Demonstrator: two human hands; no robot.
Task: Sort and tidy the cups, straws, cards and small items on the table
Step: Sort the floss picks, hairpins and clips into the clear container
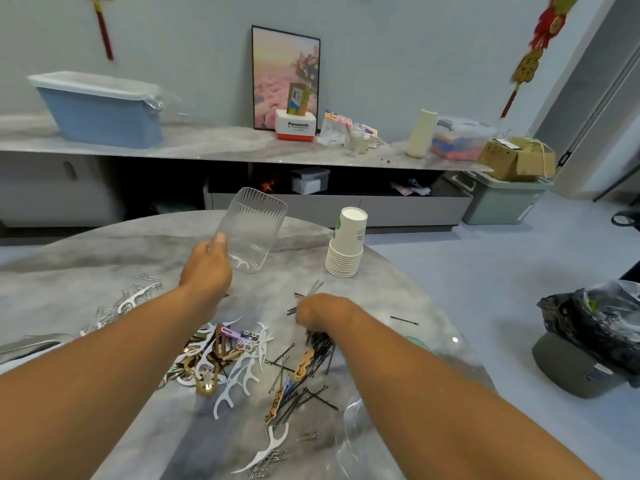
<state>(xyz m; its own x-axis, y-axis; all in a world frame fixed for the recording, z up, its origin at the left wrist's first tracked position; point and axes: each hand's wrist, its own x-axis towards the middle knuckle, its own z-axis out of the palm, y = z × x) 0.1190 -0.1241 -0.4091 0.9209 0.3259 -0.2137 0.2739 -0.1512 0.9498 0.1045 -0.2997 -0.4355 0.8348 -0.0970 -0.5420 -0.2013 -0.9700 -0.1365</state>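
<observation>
Nearest to me, at the bottom edge of the table [104, 258], I see a white floss pick [266, 448] lying beside some paper clips [268, 460], and a clear plastic cup [349, 441] partly hidden under my right forearm. A little further there is a mixed heap: more white floss picks [239, 375], coloured hair clips [228, 341] and many black bobby pins [304, 386] spread over the marble surface. One bobby pin [404, 320] lies alone, apart to the right of the heap.

My right hand [322, 311] is low over the far end of the bobby pins, with the fingers curled downward. It seems to pinch a few thin pins, but the fingertips are hidden from me, so I cannot tell surely what it holds.

My left hand [207, 268] is raised above the table and grips a clear ribbed container [252, 230] at its lower corner, the thumb pressing on the wall. The container is tilted, and one white floss pick lies inside at the bottom.

To the left, some floss picks and clips [128, 303] are scattered. Behind my right hand a stack of paper cups [348, 242] stands upside down near the far edge.

Beyond the table, a long shelf [207, 143] carries a blue bin [100, 109], a framed picture [285, 77] and a white Panasonic box [296, 125].
</observation>
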